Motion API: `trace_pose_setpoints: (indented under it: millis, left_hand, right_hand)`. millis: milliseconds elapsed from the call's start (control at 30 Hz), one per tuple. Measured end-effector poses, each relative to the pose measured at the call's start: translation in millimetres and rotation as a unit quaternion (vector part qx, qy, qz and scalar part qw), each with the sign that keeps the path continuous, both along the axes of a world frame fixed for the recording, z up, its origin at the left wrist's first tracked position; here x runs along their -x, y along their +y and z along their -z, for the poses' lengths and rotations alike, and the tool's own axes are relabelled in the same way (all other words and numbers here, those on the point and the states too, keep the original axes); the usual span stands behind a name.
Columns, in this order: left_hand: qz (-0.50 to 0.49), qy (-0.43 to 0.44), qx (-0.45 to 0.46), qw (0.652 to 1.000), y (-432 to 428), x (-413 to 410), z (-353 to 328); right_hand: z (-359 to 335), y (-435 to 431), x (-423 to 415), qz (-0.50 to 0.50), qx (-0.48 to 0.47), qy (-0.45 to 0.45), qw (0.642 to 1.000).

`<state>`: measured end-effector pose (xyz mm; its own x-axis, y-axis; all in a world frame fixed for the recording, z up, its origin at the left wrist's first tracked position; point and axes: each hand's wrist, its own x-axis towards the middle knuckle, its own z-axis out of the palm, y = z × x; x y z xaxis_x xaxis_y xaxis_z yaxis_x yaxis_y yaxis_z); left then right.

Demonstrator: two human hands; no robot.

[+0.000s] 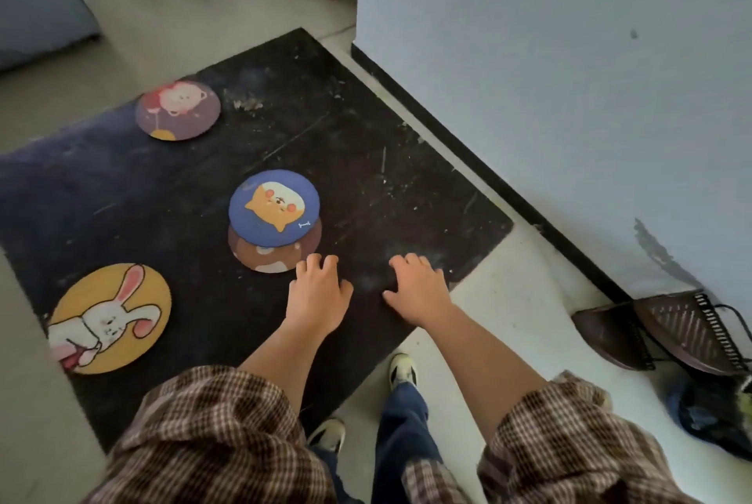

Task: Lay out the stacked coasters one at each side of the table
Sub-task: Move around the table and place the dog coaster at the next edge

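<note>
On the black table (366, 177), a blue coaster with an orange cat (274, 207) lies on top of a brown coaster (272, 257), slightly offset, near the middle. A purple coaster with a pink bear (178, 109) lies toward the far left edge. A yellow rabbit coaster (110, 318) lies at the near left. My left hand (319, 292) hovers palm down just right of the brown coaster's edge, fingers curled and apart, holding nothing. My right hand (417, 285) rests palm down on the table near its right corner, empty.
A pale wall (549, 76) with a dark skirting runs close along the table's right side. A brown wire basket (667, 330) and a dark bag (716, 414) sit on the floor at right. My feet stand at the table's near corner. Clutter lies on the far floor.
</note>
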<state>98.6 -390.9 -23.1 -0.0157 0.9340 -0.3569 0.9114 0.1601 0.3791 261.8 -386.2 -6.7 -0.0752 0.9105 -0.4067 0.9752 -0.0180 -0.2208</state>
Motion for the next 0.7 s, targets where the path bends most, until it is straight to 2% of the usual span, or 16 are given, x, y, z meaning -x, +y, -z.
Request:
trace_pose_setpoints:
  millis: [300, 500, 700]
  left_hand:
    - [-0.194, -0.01, -0.011, 0.981, 25.6, -40.0, -1.0]
    - [-0.294, -0.013, -0.018, 0.955, 38.2, -42.5, 0.4]
    - [-0.371, -0.019, -0.016, 0.928, 52.2, -18.2, 2.7]
  right_hand:
    - [4.5, 83.9, -28.8, -0.18, -0.024, -0.003, 0.983]
    - [9.3, 120.0, -12.5, -0.251, -0.003, 0.006, 0.968]
    - [11.7, 147.2, 24.7, -0.279, 0.016, 0.021, 0.96]
